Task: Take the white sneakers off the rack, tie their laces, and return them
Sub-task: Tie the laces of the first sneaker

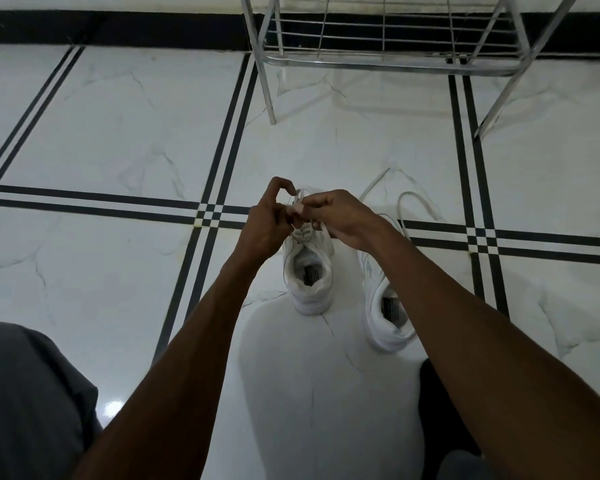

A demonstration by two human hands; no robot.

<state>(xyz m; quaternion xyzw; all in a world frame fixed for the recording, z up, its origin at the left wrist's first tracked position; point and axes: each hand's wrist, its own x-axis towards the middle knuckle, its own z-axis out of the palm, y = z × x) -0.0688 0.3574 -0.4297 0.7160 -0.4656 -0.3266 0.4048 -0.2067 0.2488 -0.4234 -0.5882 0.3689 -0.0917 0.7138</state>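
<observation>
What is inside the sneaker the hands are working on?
Inside the left sneaker only a white lining and a dark insole label show. Both hands and the laces cover its front part.

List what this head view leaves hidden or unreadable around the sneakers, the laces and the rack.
- Knot on the left sneaker: covered by the left hand and right hand, so its progress is unclear.
- Toe of the right sneaker: hidden behind the right forearm.
- Insole labels: too small to read.
- Rack: upper shelves cut off by the top edge.
</observation>
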